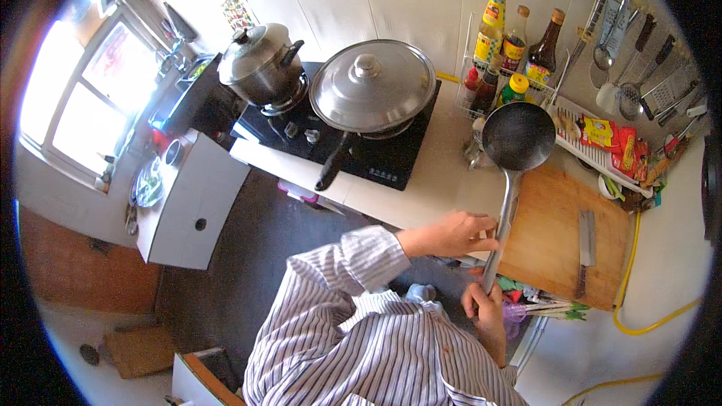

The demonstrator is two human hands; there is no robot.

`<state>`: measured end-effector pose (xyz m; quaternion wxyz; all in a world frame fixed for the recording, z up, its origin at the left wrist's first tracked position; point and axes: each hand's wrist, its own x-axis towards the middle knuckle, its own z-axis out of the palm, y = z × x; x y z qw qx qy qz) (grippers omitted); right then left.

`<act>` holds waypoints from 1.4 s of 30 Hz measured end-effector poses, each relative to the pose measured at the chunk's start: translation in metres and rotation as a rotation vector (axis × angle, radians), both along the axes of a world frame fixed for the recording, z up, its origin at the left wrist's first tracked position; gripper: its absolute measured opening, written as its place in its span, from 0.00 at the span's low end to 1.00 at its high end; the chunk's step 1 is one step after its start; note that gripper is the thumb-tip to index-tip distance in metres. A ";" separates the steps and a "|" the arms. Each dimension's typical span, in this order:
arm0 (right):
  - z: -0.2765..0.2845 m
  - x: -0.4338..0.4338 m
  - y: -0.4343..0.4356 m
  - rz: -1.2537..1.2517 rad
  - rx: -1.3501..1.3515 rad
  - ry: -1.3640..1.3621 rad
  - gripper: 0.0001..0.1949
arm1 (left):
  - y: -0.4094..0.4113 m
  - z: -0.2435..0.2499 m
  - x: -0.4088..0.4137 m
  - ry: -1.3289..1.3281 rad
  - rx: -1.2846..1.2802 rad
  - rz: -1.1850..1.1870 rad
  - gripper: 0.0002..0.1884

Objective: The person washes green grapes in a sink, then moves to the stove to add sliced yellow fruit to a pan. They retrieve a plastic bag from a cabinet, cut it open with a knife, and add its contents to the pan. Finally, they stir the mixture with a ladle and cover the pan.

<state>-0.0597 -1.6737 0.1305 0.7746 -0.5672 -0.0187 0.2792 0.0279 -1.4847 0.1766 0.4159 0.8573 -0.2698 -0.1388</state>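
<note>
A metal wok ladle point(507, 192) is raised over the counter's front edge, its dark round bowl point(519, 135) pointing away from me. Around the lower end of its handle my right hand point(485, 301) is closed. My left hand point(457, 234) is at the middle of the handle, thumb and fingers bent toward it; whether they grip it cannot be seen. To the right of the handle lies a wooden cutting board point(541, 225) with a cleaver point(586, 242) on it. On the black gas stove point(389, 163), a wok with a domed steel lid point(389, 90) stands beside a lidded steel pot point(262, 62).
Bottles point(541, 48) fill a wire rack point(467, 67) by the wall. A white drain tray point(569, 141) holds food packets. Utensils point(632, 93) hang at the far right. A yellow hose point(626, 282) curves past the board. Bagged vegetables point(519, 316) sit below the counter edge.
</note>
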 end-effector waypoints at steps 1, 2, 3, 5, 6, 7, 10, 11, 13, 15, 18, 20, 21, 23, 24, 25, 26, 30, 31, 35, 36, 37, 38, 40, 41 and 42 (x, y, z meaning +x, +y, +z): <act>0.001 0.001 0.008 -0.083 -0.052 -0.032 0.14 | 0.019 0.014 0.005 -0.078 -0.002 -0.052 0.22; -0.004 0.001 0.015 -0.119 -0.056 -0.041 0.14 | 0.043 0.014 0.013 -0.300 0.078 -0.059 0.24; -0.012 0.002 0.019 -0.158 -0.061 -0.049 0.13 | 0.068 0.017 0.026 -0.300 0.268 0.009 0.23; -0.015 -0.001 0.043 -0.270 -0.046 -0.028 0.13 | 0.121 0.046 0.055 -0.447 0.403 0.142 0.20; -0.018 -0.004 0.054 -0.322 -0.025 -0.007 0.13 | 0.149 0.047 0.075 -0.505 0.422 0.233 0.19; -0.026 -0.007 0.064 -0.360 0.000 0.010 0.14 | 0.184 0.034 0.099 -0.719 0.370 0.331 0.19; -0.043 -0.007 0.091 -0.439 0.057 -0.009 0.15 | 0.235 0.046 0.156 -0.470 0.725 0.648 0.17; -0.041 -0.008 0.105 -0.469 0.038 0.006 0.15 | 0.253 0.040 0.173 -0.424 0.817 0.626 0.16; -0.037 -0.008 0.130 -0.501 0.059 0.033 0.15 | 0.281 0.025 0.195 -0.419 0.934 0.487 0.15; -0.028 -0.011 0.146 -0.565 -0.007 0.063 0.15 | 0.267 0.038 0.197 -0.354 0.924 0.508 0.15; -0.013 -0.010 0.162 -0.587 -0.099 0.081 0.13 | 0.272 0.031 0.209 -0.388 0.930 0.540 0.21; -0.003 -0.002 0.161 -0.571 -0.137 0.116 0.13 | 0.278 0.022 0.213 -0.444 0.863 0.561 0.23; -0.005 0.003 0.159 -0.542 -0.099 0.110 0.13 | 0.284 0.021 0.217 -0.455 0.800 0.590 0.21; -0.006 0.016 0.154 -0.545 -0.172 0.062 0.13 | 0.292 0.037 0.217 -0.447 0.653 0.666 0.18; -0.008 0.024 0.152 -0.536 -0.199 0.045 0.13 | 0.300 0.052 0.214 -0.429 0.573 0.712 0.17; -0.017 0.032 0.151 -0.525 -0.155 0.012 0.13 | 0.316 0.062 0.209 -0.572 0.437 0.748 0.14; -0.008 0.040 0.153 -0.482 -0.169 -0.025 0.14 | 0.334 0.070 0.199 -0.712 0.306 0.778 0.12; -0.010 0.070 0.151 -0.371 -0.137 -0.092 0.13 | 0.383 0.122 0.140 -0.496 -0.239 1.087 0.18; -0.011 0.078 0.152 -0.344 -0.140 -0.121 0.14 | 0.399 0.123 0.125 -0.484 -0.381 1.126 0.18; -0.020 0.123 0.145 -0.274 -0.339 -0.311 0.17 | 0.438 0.114 0.049 -0.482 -0.894 1.218 0.18; -0.019 0.140 0.141 -0.229 -0.328 -0.296 0.17 | 0.445 0.109 0.029 -0.496 -1.004 1.226 0.18; -0.018 0.156 0.150 -0.138 -0.285 -0.272 0.18 | 0.449 0.117 -0.012 -0.546 -1.066 1.265 0.19; -0.011 0.171 0.157 -0.079 -0.424 -0.472 0.17 | 0.454 0.110 -0.035 -0.565 -1.152 1.278 0.19; 0.016 0.196 0.164 -0.059 -0.718 -0.795 0.17 | 0.461 0.076 -0.049 -0.549 -1.362 1.241 0.19; 0.030 0.203 0.177 -0.058 -0.814 -0.912 0.16 | 0.460 0.069 -0.066 -0.565 -1.436 1.232 0.19; 0.035 0.212 0.186 -0.049 -0.865 -1.016 0.16 | 0.459 0.060 -0.079 -0.568 -1.510 1.214 0.19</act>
